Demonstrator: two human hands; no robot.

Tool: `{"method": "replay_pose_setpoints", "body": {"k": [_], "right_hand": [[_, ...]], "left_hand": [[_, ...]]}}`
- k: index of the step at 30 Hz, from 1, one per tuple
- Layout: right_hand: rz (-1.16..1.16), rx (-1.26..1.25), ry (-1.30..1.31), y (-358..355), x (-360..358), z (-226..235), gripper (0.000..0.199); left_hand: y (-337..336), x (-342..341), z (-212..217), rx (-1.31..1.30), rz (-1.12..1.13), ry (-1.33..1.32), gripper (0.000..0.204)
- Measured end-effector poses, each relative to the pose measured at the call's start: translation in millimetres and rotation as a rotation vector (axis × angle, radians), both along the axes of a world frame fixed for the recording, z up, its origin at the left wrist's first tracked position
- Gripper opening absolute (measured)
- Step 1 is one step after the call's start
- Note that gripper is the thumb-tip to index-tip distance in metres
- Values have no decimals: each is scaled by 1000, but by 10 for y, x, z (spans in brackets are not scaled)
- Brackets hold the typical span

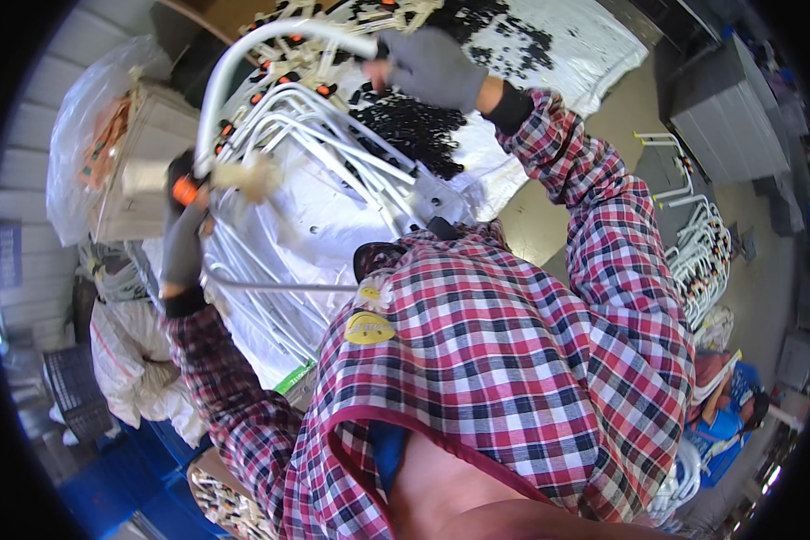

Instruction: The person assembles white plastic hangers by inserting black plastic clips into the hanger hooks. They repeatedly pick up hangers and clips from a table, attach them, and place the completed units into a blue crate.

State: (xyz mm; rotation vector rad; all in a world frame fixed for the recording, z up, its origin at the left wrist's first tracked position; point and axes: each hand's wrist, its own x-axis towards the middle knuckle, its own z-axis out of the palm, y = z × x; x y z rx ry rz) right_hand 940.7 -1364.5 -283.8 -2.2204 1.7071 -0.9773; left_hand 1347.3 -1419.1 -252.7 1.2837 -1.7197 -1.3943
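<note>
A white curved tube arches between my hands, above the worktable. My left hand, in a grey glove, is closed round its lower end. At that hand show an orange piece and a cream fitting, the fitting smeared by motion. At the tube's other end my right hand, also gloved, has its fingers closed, with a dark part by the fingertips. Beneath lies a pile of white bent tubes, some with black and orange ends. A thin grey rod runs from near my left hand toward my body.
Many small black parts lie on a white sheet beyond the tubes. Cream fittings are heaped at the far side. Left stands a box with plastic wrap. Finished-looking white frames and another person are at the right.
</note>
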Motion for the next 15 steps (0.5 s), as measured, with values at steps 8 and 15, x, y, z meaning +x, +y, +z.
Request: {"method": "replay_pose_setpoints", "body": {"k": [8,15], "right_hand": [[286,-255,753,-249,650,917,16],[182,-372,610,-272,247,605,18]], "left_hand": [[-47,-920,394,182,-492,32,71],[-240,-1273,128,174,-643,173,66]]}}
